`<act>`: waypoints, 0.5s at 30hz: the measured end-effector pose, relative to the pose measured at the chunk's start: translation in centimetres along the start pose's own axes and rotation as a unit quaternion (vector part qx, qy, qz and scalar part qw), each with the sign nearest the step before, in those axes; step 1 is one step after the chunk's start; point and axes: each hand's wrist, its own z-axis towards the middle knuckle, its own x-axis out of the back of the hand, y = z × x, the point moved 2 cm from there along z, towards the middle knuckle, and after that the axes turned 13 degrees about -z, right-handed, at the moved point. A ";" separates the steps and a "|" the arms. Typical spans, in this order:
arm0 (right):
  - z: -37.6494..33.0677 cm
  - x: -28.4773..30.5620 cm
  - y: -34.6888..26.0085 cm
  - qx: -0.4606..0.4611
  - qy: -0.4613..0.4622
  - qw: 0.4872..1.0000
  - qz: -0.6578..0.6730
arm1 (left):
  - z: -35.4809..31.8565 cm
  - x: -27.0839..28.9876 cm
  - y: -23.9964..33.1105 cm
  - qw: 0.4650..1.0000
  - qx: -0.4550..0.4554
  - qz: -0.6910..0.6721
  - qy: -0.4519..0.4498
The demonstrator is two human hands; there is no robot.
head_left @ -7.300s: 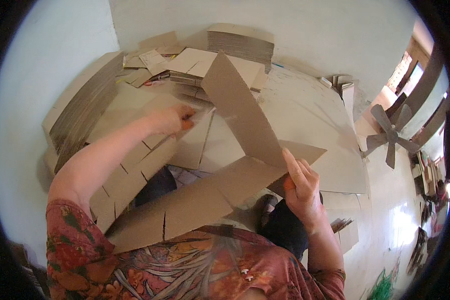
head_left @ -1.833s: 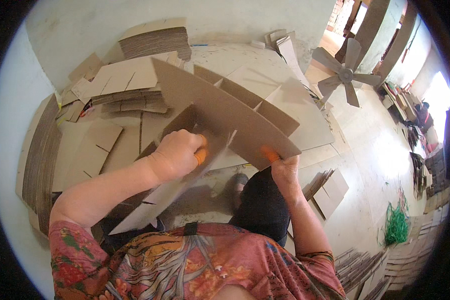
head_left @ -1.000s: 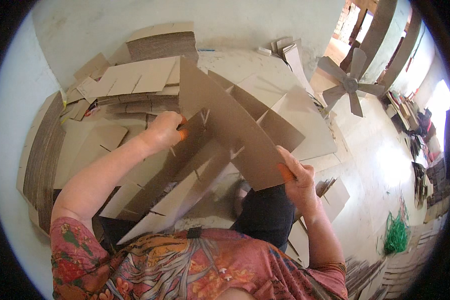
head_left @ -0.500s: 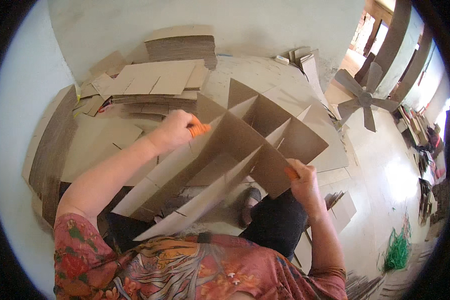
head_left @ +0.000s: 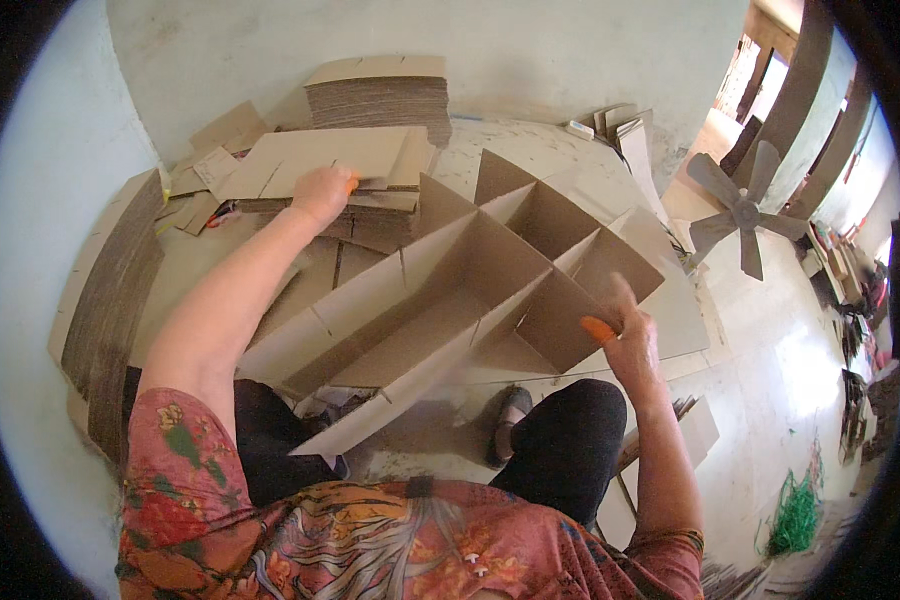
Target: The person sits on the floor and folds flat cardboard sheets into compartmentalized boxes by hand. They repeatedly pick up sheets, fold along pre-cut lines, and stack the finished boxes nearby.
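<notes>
A half-assembled cardboard divider (head_left: pixel 440 290), made of slotted panels crossing one another, spans the space before my knees. Its right part has closed square cells; long parallel panels stretch toward the lower left. My left hand (head_left: pixel 322 198) is off the divider, its fingers closed at the near edge of a pile of slotted cardboard sheets (head_left: pixel 310 155); a thin grey edge shows by the fingertips. My right hand (head_left: pixel 632 345) is at the divider's right side, thumb and forefinger apart against the outer panel, slightly blurred. Orange coverings show on fingers of both hands.
A taller cardboard stack (head_left: pixel 375 100) stands by the back wall, another stack (head_left: pixel 110 300) at the left. Folded cardboard pieces (head_left: pixel 625 140) lean at the back right. To the right are a fan (head_left: pixel 745 213) and green string (head_left: pixel 795 510) on the floor.
My left hand has left the divider and moved up and left to the sheet pile. The divider has come down flatter. My right hand's fingers have spread from their grip on its panel.
</notes>
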 end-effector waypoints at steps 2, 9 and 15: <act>0.3 1.1 -0.5 0.060 0.136 0.989 -0.017 | 0.2 1.2 1.5 0.998 -0.017 -0.032 0.043; 1.5 1.4 -9.3 -0.200 -0.166 0.743 0.617 | -7.6 6.4 13.8 0.912 -0.363 -0.116 0.149; 1.8 0.3 -9.3 -0.229 -0.078 0.745 0.622 | -12.1 7.7 18.0 0.888 -0.413 -0.200 -0.001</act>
